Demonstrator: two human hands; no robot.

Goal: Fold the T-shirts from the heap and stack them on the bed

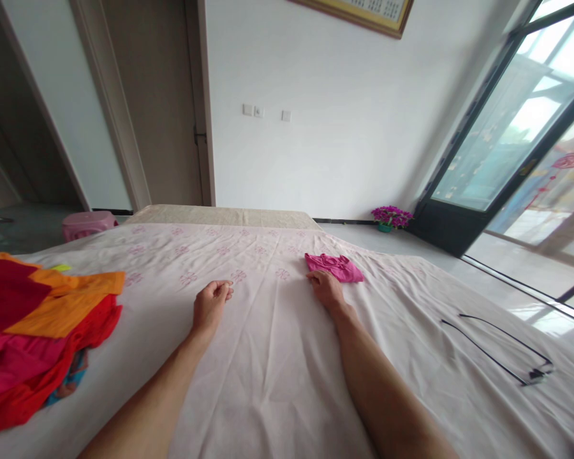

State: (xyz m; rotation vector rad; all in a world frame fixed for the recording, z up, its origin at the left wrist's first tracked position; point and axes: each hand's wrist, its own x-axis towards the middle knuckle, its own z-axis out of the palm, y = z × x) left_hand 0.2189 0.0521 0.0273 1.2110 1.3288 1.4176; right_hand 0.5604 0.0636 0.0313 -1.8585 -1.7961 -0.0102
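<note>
My left hand [211, 305] rests on the pale pink sheet [268, 357], fingers curled in loosely, nothing visible in it. My right hand [326, 288] lies further right on the sheet with its fingertips touching the near edge of a small folded magenta cloth [335, 266]. The fingers of that hand are bent down onto the cloth's edge, and it is unclear whether they pinch it. Both forearms stretch forward from the bottom of the view.
A heap of red, orange and pink cloths [33, 325] lies at the left. A black cable [502, 347] lies on the sheet at the right. Beyond are a pink stool [88, 223], a door, a flower pot [391, 218] and a glass door [516, 140].
</note>
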